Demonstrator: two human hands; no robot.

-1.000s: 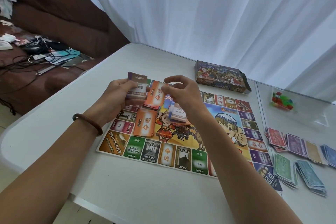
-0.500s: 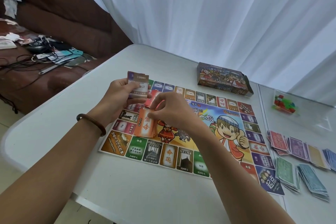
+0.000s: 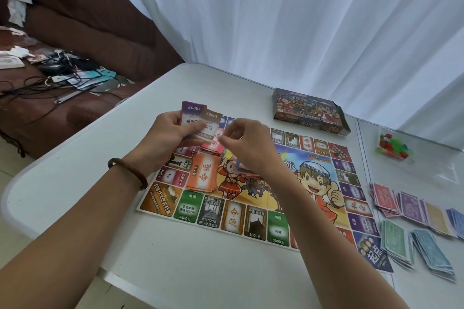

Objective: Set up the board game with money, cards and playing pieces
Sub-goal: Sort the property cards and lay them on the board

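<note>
The game board (image 3: 316,183) lies flat on the white table (image 3: 200,273). My left hand (image 3: 170,135) grips a fanned stack of property cards (image 3: 194,114) above the board's far left corner. My right hand (image 3: 251,150) is beside it, thumb and forefinger pinching at the lower corner of the front card; the motion is blurred. A few small cards (image 3: 241,168) peek out under its palm. A red card pile (image 3: 213,149) and an orange card pile (image 3: 203,175) lie on the board below my hands.
The game box (image 3: 308,113) stands beyond the board. A bag of coloured playing pieces (image 3: 391,148) and several piles of paper money (image 3: 411,211) lie to the right. A brown sofa (image 3: 82,32) with cables and clutter (image 3: 67,75) is on the left.
My right hand dropped to the orange pile, then rose again to the cards in my left hand. The left hand's stack is now fanned, showing two cards.
</note>
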